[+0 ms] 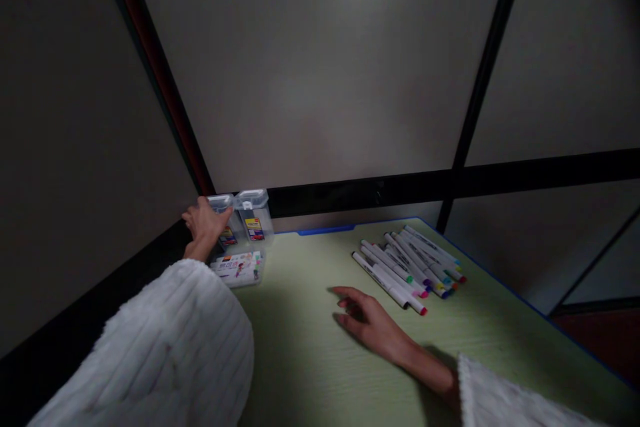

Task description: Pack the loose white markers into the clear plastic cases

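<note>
At the far left corner of the table, my left hand [204,225] reaches over a clear plastic box [227,235] with a lid and a coloured label. Its thumb lies on the front of the box and the fingers are round the left side, partly hidden. A second clear plastic box [255,217] stands upright just to the right. In front of both lies a flat clear case [239,269] with a printed picture on it. My right hand [367,320] hovers or rests over the middle of the table, fingers apart and slightly curled, holding nothing. Right of it lies a pile of white markers [407,263] with coloured ends.
The light green table [300,360] has a blue edge and a blue raised strip [326,231] at the back. Behind it stands a grey panelled wall [320,80] with dark trim [350,197]. A dark ledge [100,287] runs along the left side.
</note>
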A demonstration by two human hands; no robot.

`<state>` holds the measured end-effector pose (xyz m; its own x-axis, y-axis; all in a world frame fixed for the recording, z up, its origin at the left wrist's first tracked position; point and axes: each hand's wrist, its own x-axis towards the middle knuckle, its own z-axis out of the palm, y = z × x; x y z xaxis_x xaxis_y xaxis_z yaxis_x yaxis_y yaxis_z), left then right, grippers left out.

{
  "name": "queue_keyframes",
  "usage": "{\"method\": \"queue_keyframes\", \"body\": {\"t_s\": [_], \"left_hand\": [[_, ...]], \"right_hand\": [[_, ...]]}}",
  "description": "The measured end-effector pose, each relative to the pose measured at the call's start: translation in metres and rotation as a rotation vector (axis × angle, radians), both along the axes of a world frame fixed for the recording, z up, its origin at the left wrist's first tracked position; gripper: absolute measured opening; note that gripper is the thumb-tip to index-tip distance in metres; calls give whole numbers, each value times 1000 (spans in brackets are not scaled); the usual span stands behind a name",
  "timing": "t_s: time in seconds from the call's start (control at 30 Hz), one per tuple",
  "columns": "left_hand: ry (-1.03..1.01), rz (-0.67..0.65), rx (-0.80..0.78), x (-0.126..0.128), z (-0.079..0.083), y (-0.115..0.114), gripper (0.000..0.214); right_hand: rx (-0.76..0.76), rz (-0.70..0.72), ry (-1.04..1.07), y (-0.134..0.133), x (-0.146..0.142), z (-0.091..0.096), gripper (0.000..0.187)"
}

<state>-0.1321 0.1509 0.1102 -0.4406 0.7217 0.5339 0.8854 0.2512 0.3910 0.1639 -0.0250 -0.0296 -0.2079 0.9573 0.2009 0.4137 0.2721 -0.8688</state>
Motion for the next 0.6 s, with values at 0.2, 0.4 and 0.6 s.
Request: {"method": "queue_keyframes", "body": {"t_s": [0.2,0.4,0.6], "left_hand": [[-56,7,50,-2,0,-4,67],[-67,-69,172,-2,2,-16,62],[3,-107,298,6,17,-28,65]], "right_hand": [[26,1,23,1,0,-3,44],[38,-8,18,0,-1,1,43],[52,-12,11,1,0,0,43]]}}
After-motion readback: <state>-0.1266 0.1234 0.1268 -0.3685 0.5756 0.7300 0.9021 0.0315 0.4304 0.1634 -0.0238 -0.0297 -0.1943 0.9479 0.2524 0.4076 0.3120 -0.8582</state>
